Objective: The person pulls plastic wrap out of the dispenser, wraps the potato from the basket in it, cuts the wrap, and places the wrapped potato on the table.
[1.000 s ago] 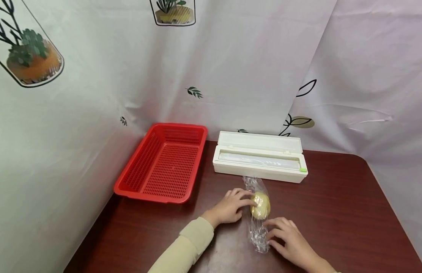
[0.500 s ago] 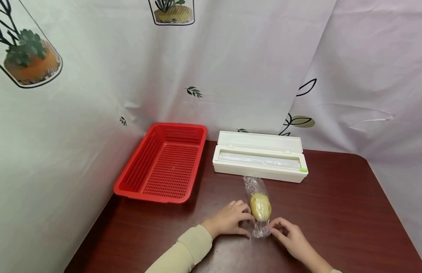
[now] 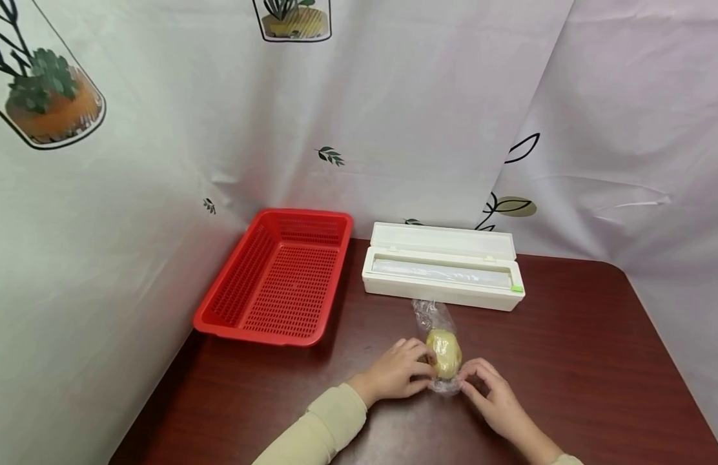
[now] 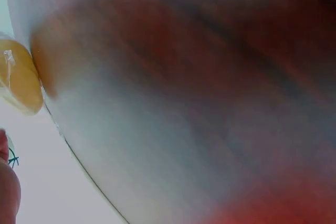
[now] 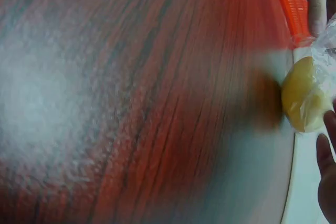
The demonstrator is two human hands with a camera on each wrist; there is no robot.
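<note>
A yellow potato [image 3: 445,354] lies on the table, wrapped in clear cling film [image 3: 431,315]. One film tail stretches toward the white box; the near end is bunched short below the potato. My left hand [image 3: 401,369] is at the potato's left side, with curled fingers pinching the film's near left edge. From the lower right, my right hand [image 3: 491,395] pinches the film between thumb and fingers. In the left wrist view, the potato [image 4: 21,77] shows only at the left edge. The right wrist view has the potato [image 5: 296,98] under glossy film at its right edge.
A white cling film box [image 3: 440,297] stands behind the potato, lid raised, roll inside, green slider at its right end. To the left sits a red plastic basket [image 3: 330,297]. A patterned white cloth [image 3: 394,129] hangs behind the dark red-brown table [image 3: 580,361].
The film's near tail, long and loose before, is now gathered up close under the potato. My left hand has moved from atop the potato to its lower left; the right hand has come closer.
</note>
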